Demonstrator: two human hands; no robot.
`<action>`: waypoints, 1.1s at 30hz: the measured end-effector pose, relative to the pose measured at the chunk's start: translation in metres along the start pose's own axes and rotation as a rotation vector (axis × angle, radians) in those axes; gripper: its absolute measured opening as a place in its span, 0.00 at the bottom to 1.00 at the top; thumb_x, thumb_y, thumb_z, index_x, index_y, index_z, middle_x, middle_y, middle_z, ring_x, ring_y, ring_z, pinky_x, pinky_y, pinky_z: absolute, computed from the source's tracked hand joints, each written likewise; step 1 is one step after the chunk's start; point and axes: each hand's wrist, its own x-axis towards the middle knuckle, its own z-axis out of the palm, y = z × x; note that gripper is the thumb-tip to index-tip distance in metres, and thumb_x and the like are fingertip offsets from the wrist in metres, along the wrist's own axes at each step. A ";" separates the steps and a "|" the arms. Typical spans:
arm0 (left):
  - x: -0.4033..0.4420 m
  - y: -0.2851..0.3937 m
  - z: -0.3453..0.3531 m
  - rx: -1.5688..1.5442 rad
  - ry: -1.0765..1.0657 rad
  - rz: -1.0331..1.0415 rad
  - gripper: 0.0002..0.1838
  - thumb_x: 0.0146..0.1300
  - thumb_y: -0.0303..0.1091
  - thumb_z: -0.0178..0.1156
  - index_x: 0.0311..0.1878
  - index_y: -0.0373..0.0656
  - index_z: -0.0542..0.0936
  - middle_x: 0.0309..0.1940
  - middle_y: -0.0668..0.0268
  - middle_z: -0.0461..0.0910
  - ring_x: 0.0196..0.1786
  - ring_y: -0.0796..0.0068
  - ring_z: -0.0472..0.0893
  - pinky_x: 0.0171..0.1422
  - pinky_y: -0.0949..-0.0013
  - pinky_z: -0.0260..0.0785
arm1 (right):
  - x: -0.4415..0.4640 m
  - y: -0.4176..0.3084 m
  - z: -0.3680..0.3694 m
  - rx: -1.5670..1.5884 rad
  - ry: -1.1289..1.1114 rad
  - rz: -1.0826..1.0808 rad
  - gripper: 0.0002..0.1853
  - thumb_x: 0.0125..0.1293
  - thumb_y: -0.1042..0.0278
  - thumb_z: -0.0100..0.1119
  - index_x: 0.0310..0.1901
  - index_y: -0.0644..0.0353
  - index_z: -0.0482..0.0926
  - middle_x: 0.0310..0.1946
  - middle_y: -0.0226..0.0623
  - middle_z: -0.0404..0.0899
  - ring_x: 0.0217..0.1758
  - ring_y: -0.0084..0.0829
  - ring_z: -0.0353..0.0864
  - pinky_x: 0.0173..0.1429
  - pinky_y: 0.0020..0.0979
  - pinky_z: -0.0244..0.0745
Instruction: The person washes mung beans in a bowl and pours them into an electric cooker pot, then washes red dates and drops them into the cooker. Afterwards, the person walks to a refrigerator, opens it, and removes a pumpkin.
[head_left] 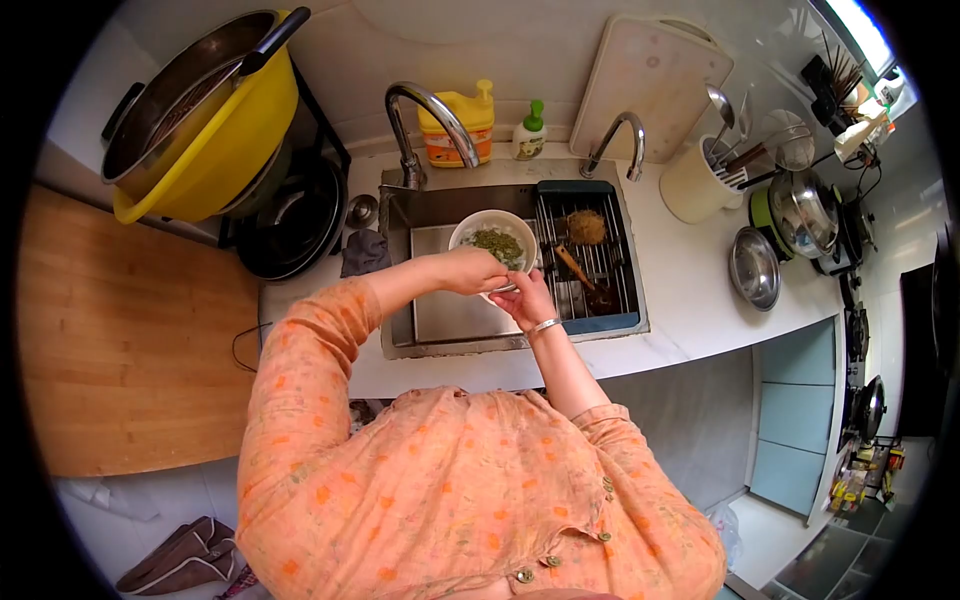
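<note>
A white bowl [462, 236] with small green pieces [497, 243] in it is over the sink [397, 310], left of the drying rack. My left hand [472, 270] is at the bowl's near edge, its fingers curled together; what they hold is too small to make out. Close beside it, my right hand [527, 298] has its thumb and fingers pressed on the bowl's near right rim. A metal bangle circles my right wrist. The fingertips of both hands nearly meet.
Behind the sink stand a curved faucet [440, 105], a yellow jug [457, 142], a green-topped bottle [529, 135] and a smaller faucet [625, 135]. The rack [610, 250] holds a brown scrubber and a wooden-handled brush. Right are a utensil holder [690, 190] and metal bowl [754, 268]; left, a yellow basin [230, 150].
</note>
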 end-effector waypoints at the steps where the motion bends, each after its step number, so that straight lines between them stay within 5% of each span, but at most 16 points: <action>1: 0.001 -0.001 0.000 0.000 0.001 -0.001 0.13 0.60 0.40 0.47 0.31 0.40 0.75 0.25 0.51 0.75 0.31 0.48 0.74 0.36 0.55 0.65 | 0.000 0.000 0.001 -0.001 -0.001 0.000 0.20 0.58 0.68 0.51 0.50 0.59 0.58 0.38 0.42 0.72 0.27 0.36 0.79 0.28 0.29 0.78; 14: 0.018 -0.002 -0.016 0.391 0.241 0.023 0.19 0.55 0.49 0.52 0.19 0.45 0.80 0.18 0.59 0.77 0.24 0.57 0.77 0.30 0.58 0.67 | -0.006 -0.004 0.008 -0.101 -0.084 0.018 0.19 0.58 0.66 0.50 0.51 0.56 0.58 0.43 0.41 0.70 0.28 0.38 0.79 0.30 0.30 0.78; 17: 0.027 -0.009 -0.014 0.438 0.267 0.019 0.14 0.55 0.44 0.53 0.25 0.45 0.80 0.22 0.61 0.78 0.28 0.60 0.77 0.33 0.60 0.69 | -0.010 -0.005 0.015 -0.098 -0.048 0.015 0.19 0.59 0.68 0.50 0.50 0.58 0.57 0.39 0.42 0.72 0.26 0.37 0.80 0.26 0.28 0.78; 19: 0.027 -0.013 -0.015 0.390 0.462 0.221 0.11 0.54 0.40 0.53 0.34 0.44 0.77 0.32 0.63 0.77 0.36 0.63 0.77 0.38 0.62 0.70 | -0.011 -0.006 0.015 -0.092 -0.054 0.012 0.19 0.59 0.69 0.50 0.50 0.58 0.56 0.39 0.42 0.72 0.26 0.37 0.80 0.26 0.29 0.78; 20: 0.021 -0.017 -0.016 0.473 0.465 0.274 0.12 0.53 0.37 0.54 0.40 0.46 0.74 0.39 0.63 0.74 0.43 0.63 0.75 0.42 0.62 0.70 | -0.010 -0.006 0.014 -0.097 -0.049 0.012 0.19 0.59 0.69 0.50 0.50 0.58 0.56 0.39 0.42 0.72 0.26 0.37 0.80 0.26 0.29 0.78; 23: 0.007 -0.008 -0.020 0.553 0.450 0.186 0.12 0.54 0.40 0.54 0.40 0.47 0.74 0.41 0.61 0.72 0.43 0.61 0.75 0.42 0.61 0.70 | -0.005 -0.005 0.011 -0.121 -0.036 0.009 0.19 0.59 0.68 0.50 0.50 0.58 0.56 0.39 0.43 0.72 0.26 0.37 0.80 0.26 0.29 0.78; 26: 0.002 -0.006 -0.011 0.482 0.285 -0.084 0.14 0.55 0.45 0.54 0.41 0.49 0.74 0.38 0.59 0.74 0.41 0.59 0.76 0.41 0.60 0.70 | -0.005 -0.005 0.010 -0.100 -0.032 0.011 0.19 0.59 0.68 0.50 0.50 0.57 0.57 0.39 0.43 0.72 0.26 0.37 0.80 0.26 0.28 0.78; 33: -0.004 -0.002 0.004 0.254 0.096 -0.111 0.18 0.54 0.48 0.55 0.43 0.47 0.73 0.33 0.57 0.75 0.35 0.55 0.77 0.39 0.56 0.69 | -0.004 -0.001 0.005 -0.106 -0.048 0.013 0.17 0.58 0.68 0.51 0.46 0.59 0.58 0.37 0.43 0.73 0.29 0.38 0.79 0.30 0.30 0.79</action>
